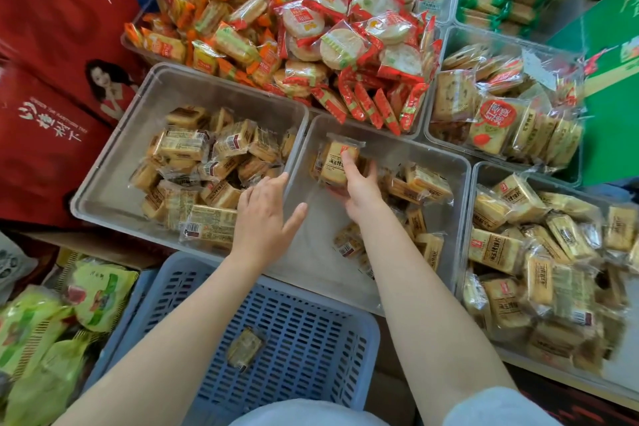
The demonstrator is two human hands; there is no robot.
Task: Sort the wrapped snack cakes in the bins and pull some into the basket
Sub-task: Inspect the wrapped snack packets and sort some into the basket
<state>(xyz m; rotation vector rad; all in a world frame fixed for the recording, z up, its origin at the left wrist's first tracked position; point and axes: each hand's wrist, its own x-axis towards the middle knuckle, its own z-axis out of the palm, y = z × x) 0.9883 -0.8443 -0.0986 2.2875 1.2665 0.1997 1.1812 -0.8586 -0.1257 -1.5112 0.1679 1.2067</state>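
Note:
My right hand (361, 188) grips a wrapped snack cake (337, 162) and holds it up above the middle clear bin (387, 145), which has several more cakes along its right side. My left hand (266, 214) hovers open with spread fingers over the wall between that bin and the left clear bin (145, 97). Several brown wrapped cakes lie in the left bin. Below my arms, close to me, stands the blue slotted basket (311, 332) with one wrapped cake (244, 348) on its bottom.
A third clear bin (480, 169) full of similar cakes is at the right. Bins of orange and red wrapped crackers (311, 28) sit behind. Red gift boxes (52, 45) stand at the left, green boxes (608, 79) at the right, green packets (41, 332) at lower left.

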